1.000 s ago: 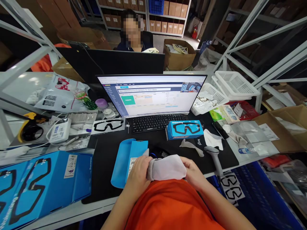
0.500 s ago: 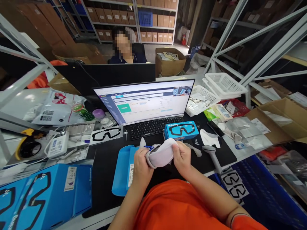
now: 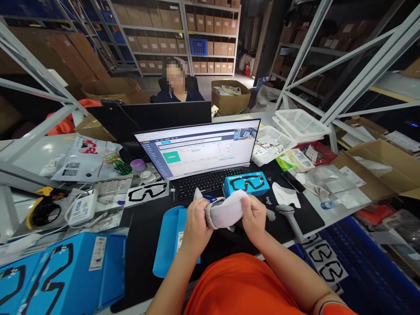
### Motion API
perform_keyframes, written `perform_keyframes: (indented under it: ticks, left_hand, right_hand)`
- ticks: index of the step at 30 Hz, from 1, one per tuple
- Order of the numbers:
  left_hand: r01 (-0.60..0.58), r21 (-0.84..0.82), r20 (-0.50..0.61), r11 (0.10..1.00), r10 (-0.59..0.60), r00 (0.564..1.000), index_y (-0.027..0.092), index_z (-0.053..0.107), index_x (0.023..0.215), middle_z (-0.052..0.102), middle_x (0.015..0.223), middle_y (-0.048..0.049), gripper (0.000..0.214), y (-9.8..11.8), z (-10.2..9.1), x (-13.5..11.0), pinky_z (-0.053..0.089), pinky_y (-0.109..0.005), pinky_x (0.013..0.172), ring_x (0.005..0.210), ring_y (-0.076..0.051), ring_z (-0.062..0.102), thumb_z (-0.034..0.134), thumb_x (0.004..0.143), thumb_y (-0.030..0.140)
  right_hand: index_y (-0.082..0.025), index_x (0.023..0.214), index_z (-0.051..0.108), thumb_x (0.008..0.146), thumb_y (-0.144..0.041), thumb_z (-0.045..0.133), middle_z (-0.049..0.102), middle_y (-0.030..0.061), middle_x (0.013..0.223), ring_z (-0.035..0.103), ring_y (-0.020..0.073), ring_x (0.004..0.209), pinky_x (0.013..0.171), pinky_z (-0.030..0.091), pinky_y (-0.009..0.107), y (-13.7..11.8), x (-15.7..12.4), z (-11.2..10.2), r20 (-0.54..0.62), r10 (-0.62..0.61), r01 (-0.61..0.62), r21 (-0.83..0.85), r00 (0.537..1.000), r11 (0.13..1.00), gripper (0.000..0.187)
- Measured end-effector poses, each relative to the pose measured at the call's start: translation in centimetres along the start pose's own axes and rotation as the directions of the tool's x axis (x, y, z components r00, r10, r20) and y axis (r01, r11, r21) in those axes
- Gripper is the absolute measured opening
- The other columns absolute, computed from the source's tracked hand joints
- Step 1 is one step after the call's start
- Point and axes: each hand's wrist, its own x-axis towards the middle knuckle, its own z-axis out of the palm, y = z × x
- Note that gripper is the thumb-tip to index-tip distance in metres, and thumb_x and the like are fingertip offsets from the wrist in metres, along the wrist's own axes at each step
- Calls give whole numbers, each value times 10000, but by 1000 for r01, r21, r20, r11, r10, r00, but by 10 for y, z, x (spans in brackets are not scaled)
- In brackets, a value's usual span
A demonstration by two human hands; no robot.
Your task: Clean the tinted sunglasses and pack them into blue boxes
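Observation:
Both my hands hold a grey cloth pouch [image 3: 225,211] above the black desk mat [image 3: 147,218]. My left hand [image 3: 196,218] grips its left end, where a blue part of something pokes out of the opening. My right hand [image 3: 253,215] pinches the right end. A light-blue tray-like sleeve [image 3: 167,240] lies under my left forearm. A small blue goggles box [image 3: 246,183] stands just beyond the pouch, before the keyboard [image 3: 210,180] and the lit monitor [image 3: 197,146].
A handheld scanner [image 3: 288,216] and a white cloth [image 3: 286,194] lie to the right. Large blue goggles boxes [image 3: 59,271] fill the near left. White baskets [image 3: 295,127] and cardboard boxes [image 3: 383,162] sit at the right. Another person [image 3: 177,85] sits behind the monitors.
My hands have lifted the pouch from near my chest up over the mat, and a blue part now shows at its left opening. The view has tilted upward.

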Motion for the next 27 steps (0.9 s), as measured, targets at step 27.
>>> perform_keyframes:
  ticks: [27]
  left_hand:
    - [170,-83,246,982,-145,958,207,366,1288,511,1281,-171,687,14,30,-59,491,-556,984,1205,-348,543,727,707,149]
  right_hand:
    - [-155,718,730,962,-422,545,687,48,655,623,181,605,569,464,250,34,-43,-27,107,135,-120,-141,985,983,406]
